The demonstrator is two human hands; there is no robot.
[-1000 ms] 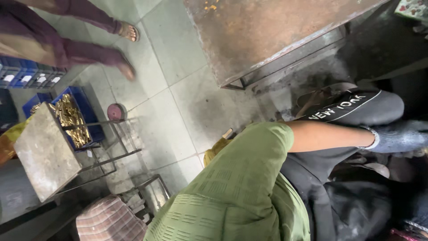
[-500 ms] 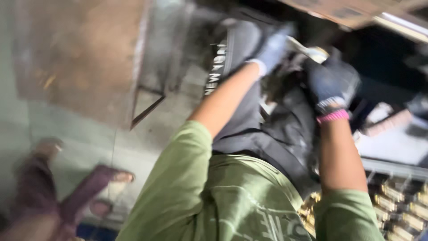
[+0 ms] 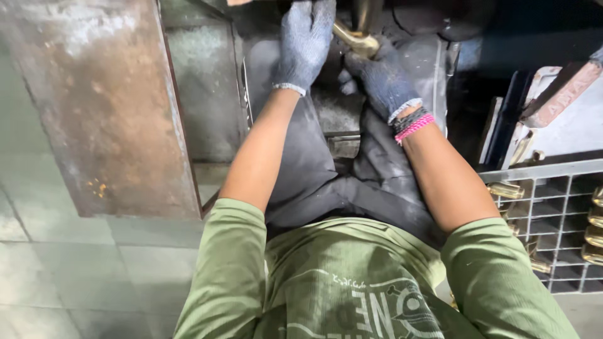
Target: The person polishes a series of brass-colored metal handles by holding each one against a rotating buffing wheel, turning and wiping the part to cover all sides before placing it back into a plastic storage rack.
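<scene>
At far left a rusty, stained metal worktop (image 3: 107, 107) stands over the grey tiled floor (image 3: 75, 276). Beside it the left hand (image 3: 304, 44), in a grey knit glove, lies flat with fingers stretched, its grip wide and holding nothing, just beside the curved brass piece (image 3: 355, 41). The right hand (image 3: 380, 78), gloved likewise, has its grip closed around that brass piece near the top edge. Farther right, a grey metal grid rack (image 3: 540, 220) holds small brass parts (image 3: 505, 190).

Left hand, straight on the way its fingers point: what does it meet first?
Likely the dark machine body at the top edge; the left hand in its grey glove points up-frame beside the brass part. Depth unclear.
</scene>
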